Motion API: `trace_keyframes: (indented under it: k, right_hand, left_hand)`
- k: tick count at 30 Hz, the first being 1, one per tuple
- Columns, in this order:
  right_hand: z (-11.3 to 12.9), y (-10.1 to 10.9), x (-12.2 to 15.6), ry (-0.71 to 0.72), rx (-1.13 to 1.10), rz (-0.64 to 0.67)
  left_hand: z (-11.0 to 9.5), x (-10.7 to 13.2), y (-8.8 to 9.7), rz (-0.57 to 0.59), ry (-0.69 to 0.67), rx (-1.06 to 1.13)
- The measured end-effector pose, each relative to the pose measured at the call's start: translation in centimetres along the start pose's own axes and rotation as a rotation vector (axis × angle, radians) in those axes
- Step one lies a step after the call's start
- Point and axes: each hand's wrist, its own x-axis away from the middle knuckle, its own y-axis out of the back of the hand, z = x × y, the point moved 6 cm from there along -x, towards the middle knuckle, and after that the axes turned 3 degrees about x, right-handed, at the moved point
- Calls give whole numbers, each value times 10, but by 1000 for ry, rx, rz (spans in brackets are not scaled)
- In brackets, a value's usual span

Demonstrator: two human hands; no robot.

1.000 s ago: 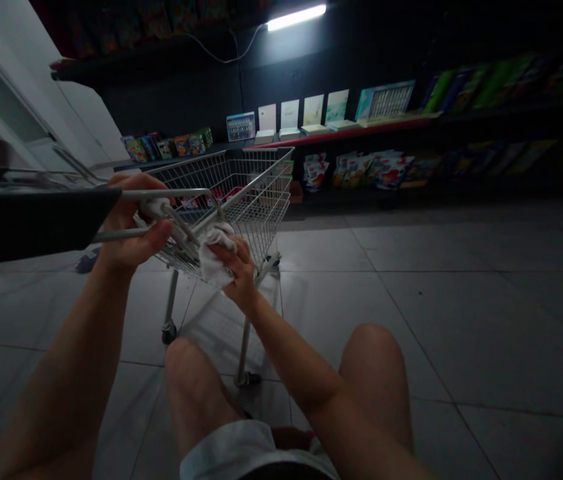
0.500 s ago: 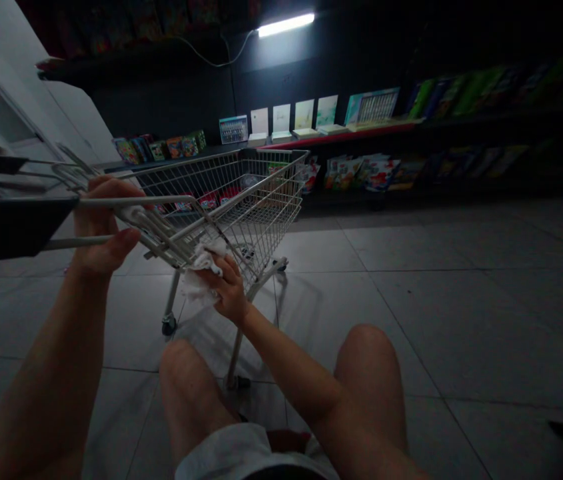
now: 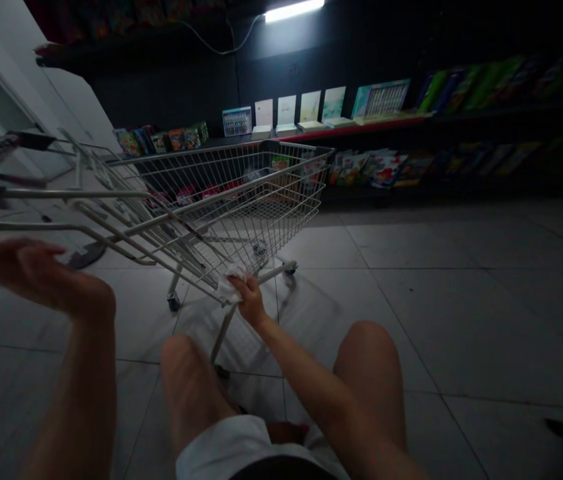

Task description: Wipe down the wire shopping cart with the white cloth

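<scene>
A metal shopping cart [image 3: 271,207] stands in front of me, its handle end towards the left. My right hand [image 3: 252,299] is closed on a white cloth [image 3: 232,285], pressed against the lower rear corner of the cart's wire basket, just above a leg. Off to the left, my left hand [image 3: 44,275] is just below the cart's handle bars, slightly blurred. Its fingers are stretched out and hold nothing.
Behind the cart runs a dark shelf [image 3: 391,120] with upright books [image 3: 311,110] and small boxes [image 3: 181,139]. A lit tube lamp [image 3: 294,11] hangs above. Grey floor tiles [image 3: 456,300] spread to the right. A dark shoe-like shape [image 3: 87,255] lies beyond my left hand.
My left hand has let go of the cart's bars and dropped down and left. The right hand has moved the cloth right and down along the frame. The cart has shifted slightly.
</scene>
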Motion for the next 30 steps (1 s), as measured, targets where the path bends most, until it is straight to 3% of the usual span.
trace_keyframes:
  k: [2, 5, 8, 10, 12, 15, 18, 21, 23, 26, 28, 30]
  right_hand:
    - [9, -9, -19, 96, 17, 65]
    - [3, -22, -18, 118, 68, 220]
    - [-4, -20, -8, 102, 86, 229]
    - [9, -13, -19, 129, 76, 200]
    - [38, -2, -50, 204, 66, 145]
    - [98, 16, -118, 444, 75, -33]
    - [125, 15, -172, 517, 100, -84]
    - [108, -2, -169, 572, 110, -65]
    - [78, -11, -140, 580, 111, -60]
    - [35, -13, -98, 480, 161, -16]
    - [27, -7, -90, 419, 196, -1]
    - [40, 1, -105, 427, 202, -13]
  left_hand:
    - [-9, 1, -1, -16, 1, -23]
    - [-19, -3, 1, -37, -8, -78]
    - [-18, -19, 1, -28, -48, -201]
    - [-6, -35, -8, 42, -55, -331]
    - [18, -46, -22, 164, 34, -442]
    - [54, -46, -38, 307, 178, -580]
    - [60, -38, -39, 292, 101, -587]
    - [54, -33, -36, 271, 5, -554]
    - [50, -33, -35, 277, -11, -532]
    - [50, -34, -37, 293, 10, -548]
    - [50, -34, -40, 301, -5, -604]
    - [48, -34, -41, 298, -40, -663]
